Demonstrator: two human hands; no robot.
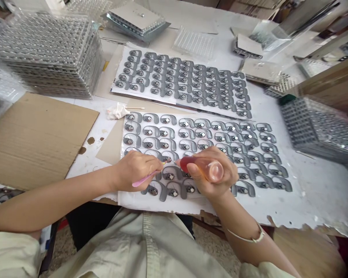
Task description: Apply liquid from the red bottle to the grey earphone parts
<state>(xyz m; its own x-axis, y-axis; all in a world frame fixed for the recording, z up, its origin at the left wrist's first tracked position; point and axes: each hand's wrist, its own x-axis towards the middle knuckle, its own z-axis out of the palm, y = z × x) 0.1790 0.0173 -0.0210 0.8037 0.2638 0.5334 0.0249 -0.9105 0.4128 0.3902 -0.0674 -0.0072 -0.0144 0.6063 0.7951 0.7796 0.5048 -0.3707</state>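
A white counter crowded with stock: a cardboard sheet lies at the left, a tall stack of clear trays stands behind it, and a second tray stack sits at the right. Two white sheets carry rows of grey hooked pieces with metal centres, the far sheet well beyond the hands and the near sheet at the counter's front edge. Over the near sheet's lower left rows, the person's left hand has its fingers closed round a pink stick, whose tip points at one grey piece. Just beside it, the right hand grips a small bottle of reddish liquid, tilted toward the same spot. Worked and unworked pieces cannot be told apart, so by the hands' place alone the work seems to stand somewhere within the near sheet.
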